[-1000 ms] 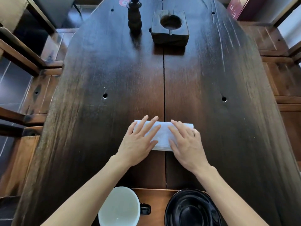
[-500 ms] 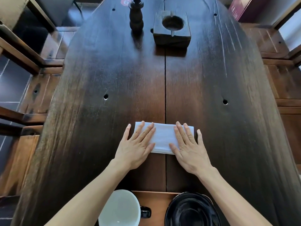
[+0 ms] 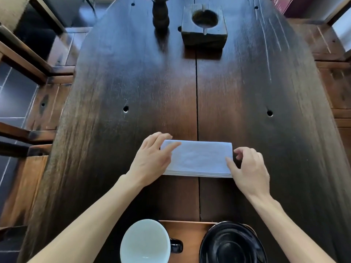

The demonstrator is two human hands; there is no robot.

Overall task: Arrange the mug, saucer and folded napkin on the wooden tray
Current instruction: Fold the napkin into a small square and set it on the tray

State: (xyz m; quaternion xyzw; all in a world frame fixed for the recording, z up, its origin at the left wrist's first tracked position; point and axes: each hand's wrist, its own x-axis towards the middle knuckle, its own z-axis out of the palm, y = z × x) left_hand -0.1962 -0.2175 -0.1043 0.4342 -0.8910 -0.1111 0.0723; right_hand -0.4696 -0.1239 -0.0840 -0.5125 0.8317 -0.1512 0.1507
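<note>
A white folded napkin (image 3: 197, 158) lies flat on the dark wooden table (image 3: 256, 130), in the middle. My left hand (image 3: 152, 160) rests at its left end with fingers spread over the far left corner. At the napkin's right end sits my right hand (image 3: 248, 169), thumb on the near right corner and fingers curled beside the edge. Close to me, the wooden tray (image 3: 186, 230) shows between a mug (image 3: 145, 242), white inside with a black handle, and a black saucer (image 3: 230, 243). The frame's bottom edge cuts off the tray, mug and saucer.
A dark wooden block with a round hollow (image 3: 204, 25) and a turned wooden post (image 3: 161, 14) stand at the table's far end. Wooden chairs or benches (image 3: 38, 114) flank the table on both sides.
Both hands have slid outward from the napkin's middle to its two ends. The right fingers have curled up off the napkin. The napkin has stayed in place.
</note>
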